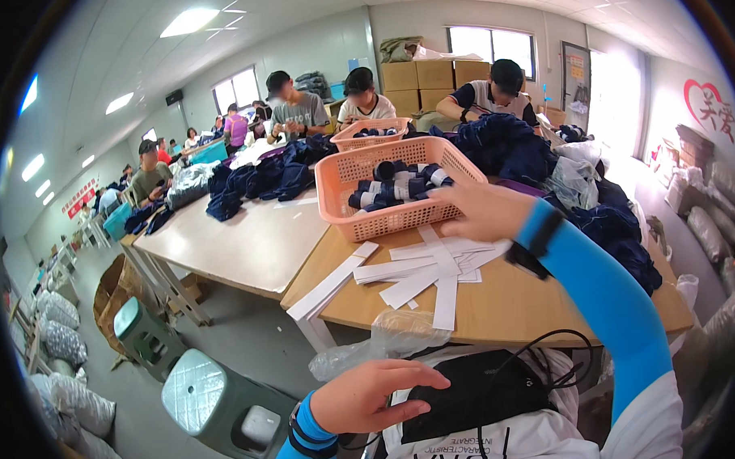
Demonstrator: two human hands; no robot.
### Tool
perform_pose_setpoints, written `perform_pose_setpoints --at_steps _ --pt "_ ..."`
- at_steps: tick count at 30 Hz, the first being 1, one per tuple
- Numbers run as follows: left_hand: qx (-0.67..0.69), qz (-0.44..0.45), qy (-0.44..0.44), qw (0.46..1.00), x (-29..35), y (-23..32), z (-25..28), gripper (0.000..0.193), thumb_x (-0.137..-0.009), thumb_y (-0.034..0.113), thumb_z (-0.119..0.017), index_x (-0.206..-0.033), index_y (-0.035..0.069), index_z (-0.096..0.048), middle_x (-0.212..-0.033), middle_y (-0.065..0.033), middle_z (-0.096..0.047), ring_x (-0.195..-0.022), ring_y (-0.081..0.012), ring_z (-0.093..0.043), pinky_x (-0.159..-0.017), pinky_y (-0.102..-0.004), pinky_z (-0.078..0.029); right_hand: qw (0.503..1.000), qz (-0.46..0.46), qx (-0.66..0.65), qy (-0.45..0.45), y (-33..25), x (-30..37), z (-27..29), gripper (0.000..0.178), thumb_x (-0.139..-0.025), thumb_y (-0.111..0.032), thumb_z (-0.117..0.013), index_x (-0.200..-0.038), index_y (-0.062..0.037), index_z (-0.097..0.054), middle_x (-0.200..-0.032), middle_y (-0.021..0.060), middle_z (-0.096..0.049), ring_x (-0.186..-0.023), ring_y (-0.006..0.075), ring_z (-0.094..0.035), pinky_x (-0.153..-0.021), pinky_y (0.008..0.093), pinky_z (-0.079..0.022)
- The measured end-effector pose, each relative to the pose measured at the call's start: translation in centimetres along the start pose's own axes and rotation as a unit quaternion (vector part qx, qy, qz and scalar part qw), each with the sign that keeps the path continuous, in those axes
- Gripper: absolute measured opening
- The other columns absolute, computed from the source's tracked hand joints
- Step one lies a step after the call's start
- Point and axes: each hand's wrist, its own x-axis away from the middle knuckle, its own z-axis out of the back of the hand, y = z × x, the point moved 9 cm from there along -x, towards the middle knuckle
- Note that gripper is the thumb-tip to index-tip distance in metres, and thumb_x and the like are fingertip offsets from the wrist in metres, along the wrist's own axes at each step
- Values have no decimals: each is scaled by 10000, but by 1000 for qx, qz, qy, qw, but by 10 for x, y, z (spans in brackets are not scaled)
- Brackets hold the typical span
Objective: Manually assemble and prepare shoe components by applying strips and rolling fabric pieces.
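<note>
My right hand (487, 212) reaches over the near right side of a pink plastic basket (400, 221), its fingers stretched out and somewhat blurred, with nothing visible in them. Inside the basket lie several navy rolled cloth bundles (394, 182) with white bands round them. White paper strips (421, 268) are spread in a loose, crossing pile on the wooden table below that hand. Low in front of my body, my left hand (381, 395) hangs free with thumb and fingers apart. A clear plastic bag (387, 334) sits at the table's front edge, just beyond it.
Navy garments (498, 148) are heaped right of the basket, with more navy cloth (260, 181) to the left. A second pink basket (370, 135) stands farther back. Several people work across the table. Green stools (197, 391) stand at left; a black cable (542, 361) loops near my lap.
</note>
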Motion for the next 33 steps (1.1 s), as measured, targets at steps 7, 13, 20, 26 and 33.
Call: perform_pose_setpoints --at_steps 7,13,20,26,33 --pt "15 196 -129 972 46 -52 -43 231 -1019 210 -719 -1173 39 -742 -1010 -174 -767 -930 -363 -737 -834 -432 -576 987 -12 -159 18 -67 231 67 471 -928 -243 -780 -1307 18 -681 -1367 245 -685 -1251 430 -664 -1081 478 -520" --pt "-191 340 -177 904 151 -204 -104 423 -1055 411 -591 -1077 23 -757 -1002 -248 -755 -935 -445 -727 -858 -501 -575 800 -402 -392 211 17 535 -30 165 -950 -148 -664 -827 -41 -683 -711 50 -688 -638 103 -628 -524 288 -458" --pt "-249 211 -235 916 178 -371 -265 594 -974 467 -643 -1360 16 -644 -1369 -338 -644 -1175 -522 -666 -966 -541 -561 808 -319 -419 -263 -32 621 -339 270 -962 -289 -681 -1005 -23 -703 -912 211 -757 -825 388 -744 -730 484 -601" --pt "-225 372 -142 889 270 -376 -269 661 -957 478 -660 -1406 -1 -585 -1359 -336 -650 -1184 -518 -663 -972 -546 -556 879 -368 -228 -200 -30 601 -409 371 -1020 -306 -641 -1245 -13 -607 -1043 286 -727 -1037 475 -714 -885 517 -581" --pt "-205 523 42 826 305 -387 -261 750 -936 492 -679 -1459 -20 -516 -1348 -334 -657 -1196 -513 -660 -979 -552 -551 707 -652 -272 32 -30 594 -346 414 -988 -281 -691 -1277 -3 -589 -1206 273 -735 -1139 456 -698 -966 493 -543"
